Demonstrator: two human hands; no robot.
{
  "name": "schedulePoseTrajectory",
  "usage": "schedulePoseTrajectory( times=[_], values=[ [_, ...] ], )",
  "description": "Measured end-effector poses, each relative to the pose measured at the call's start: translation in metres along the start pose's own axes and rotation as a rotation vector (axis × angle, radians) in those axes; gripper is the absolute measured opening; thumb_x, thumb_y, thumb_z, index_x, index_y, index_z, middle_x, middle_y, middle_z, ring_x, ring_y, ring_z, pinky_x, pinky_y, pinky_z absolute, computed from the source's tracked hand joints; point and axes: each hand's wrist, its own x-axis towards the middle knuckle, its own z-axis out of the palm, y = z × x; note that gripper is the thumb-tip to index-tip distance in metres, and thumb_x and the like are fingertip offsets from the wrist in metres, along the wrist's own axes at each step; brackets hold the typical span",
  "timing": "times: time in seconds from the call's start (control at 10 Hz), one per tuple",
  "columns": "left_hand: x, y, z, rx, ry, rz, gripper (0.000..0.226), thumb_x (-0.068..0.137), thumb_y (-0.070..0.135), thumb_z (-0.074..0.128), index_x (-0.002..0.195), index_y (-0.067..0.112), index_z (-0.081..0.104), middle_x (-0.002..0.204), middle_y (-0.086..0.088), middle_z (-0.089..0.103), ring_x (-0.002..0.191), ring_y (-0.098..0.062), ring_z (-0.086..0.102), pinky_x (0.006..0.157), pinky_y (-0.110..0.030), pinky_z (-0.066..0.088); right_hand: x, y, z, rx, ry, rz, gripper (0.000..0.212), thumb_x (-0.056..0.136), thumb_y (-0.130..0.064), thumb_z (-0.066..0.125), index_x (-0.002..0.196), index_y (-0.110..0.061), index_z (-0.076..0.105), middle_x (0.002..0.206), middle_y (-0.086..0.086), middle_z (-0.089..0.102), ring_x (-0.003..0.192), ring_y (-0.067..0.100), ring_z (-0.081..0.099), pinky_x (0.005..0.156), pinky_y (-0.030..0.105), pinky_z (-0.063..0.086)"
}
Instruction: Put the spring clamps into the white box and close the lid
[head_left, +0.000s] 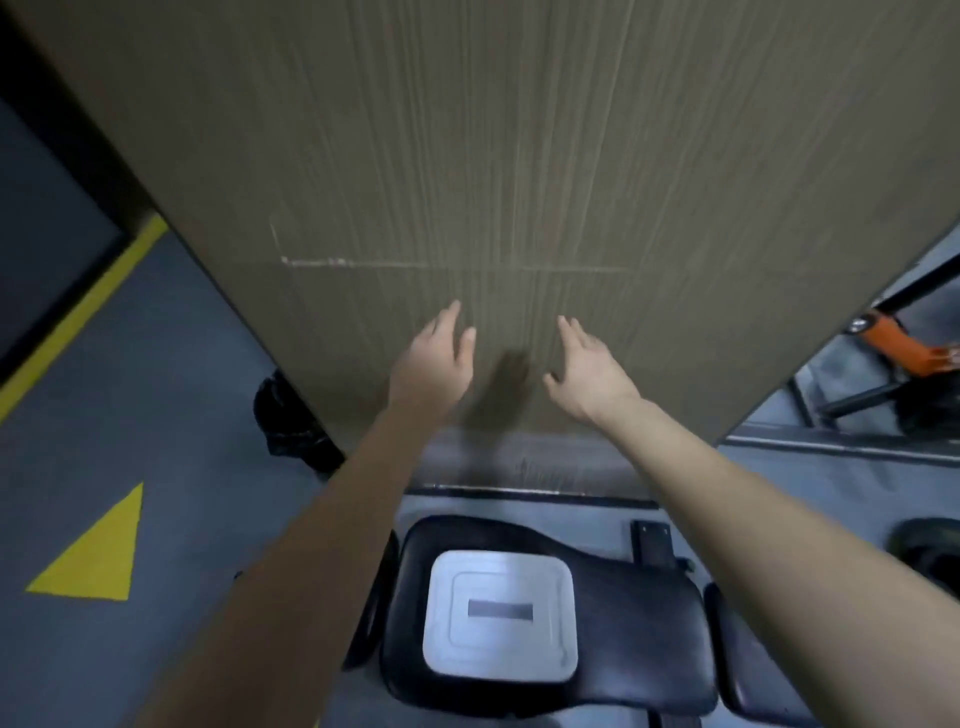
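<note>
Both arms are stretched out over the wooden table (519, 156), and both hands are empty: the left hand (434, 364) has its fingers spread and loose, the right hand (587, 371) is opened the same way with the palm turned inward, nothing gripped in either. A soft shadow sits on the tabletop between them, so they look to hover just above the surface rather than press on it. The white box (500, 616) is down at the near edge of the view, resting on the black seat (623, 623) of a chair tucked under the near side of the table, and its lid appears to be on, a dark strip across the middle of the top. No spring clamps show anywhere; the table in view is bare wood with only faint scratch lines, and the picture is smeared by motion, so small items could be missed. By my reading the packing has not started, or the clamps lie outside the view. The sensible play is to find the clamps first, then get the box up onto the table where both hands can work, lift the lid off and set it just beside. Reaching down to a box on a seat would make the lid awkward to press shut evenly.
</note>
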Motion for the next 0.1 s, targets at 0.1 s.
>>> schedulePoseTrajectory(
  times=[0.1],
  values=[
    [0.0519, 0.0574, -0.0562, -0.027, 0.101, 0.003, 0.060, 0.101, 0.050, 0.035, 0.154, 0.022, 0.031, 0.147, -0.009, 0.050, 0.128, -0.029, 0.053, 0.105, -0.043, 0.042, 0.0149, -0.0274, -0.0824, -0.020, 0.195, -0.077, 0.083, 0.096, -0.032, 0.054, 0.159, -0.011, 0.004, 0.167, 0.011, 0.006, 0.152, 0.031, 0.012, 0.124, 0.036, 0.013]
  ],
)
